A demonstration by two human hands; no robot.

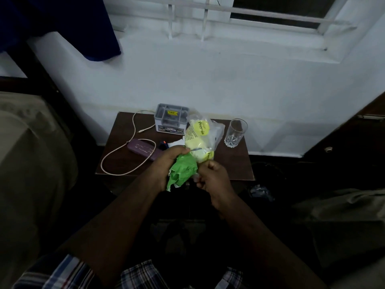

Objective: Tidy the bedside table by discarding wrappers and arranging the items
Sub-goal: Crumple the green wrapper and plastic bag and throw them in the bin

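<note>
Clutching a crumpled green wrapper (182,171), the person's left hand (166,163) is closed tight around it above the front edge of the bedside table (123,161), while the right hand (210,178) is curled shut just beside it, pinching the lower end of a clear plastic bag of yellow tennis balls (199,138); what else it holds at its fingertips is too dim to tell. Both hands meet over the middle of the front edge, the bag rising from them toward the back of the table.

Beyond the hands, the tidying looks barely under way. A scrap of white paper (174,143) and a small blue and orange object (163,145) lie near the centre, partly behind the left hand. A purple case (143,150) sits toward the left side, with a pale charging cable (125,155) looped loosely around it, trailing from the back edge to the front left corner. A grey organiser box (171,118) stands at the back edge, and a cut-glass tumbler (235,133) is upright near the right edge, well apart from the box.

Judging by this, the wrapper has been gathered but not thrown away, and the cable, case, scraps and balls await arranging.
</note>
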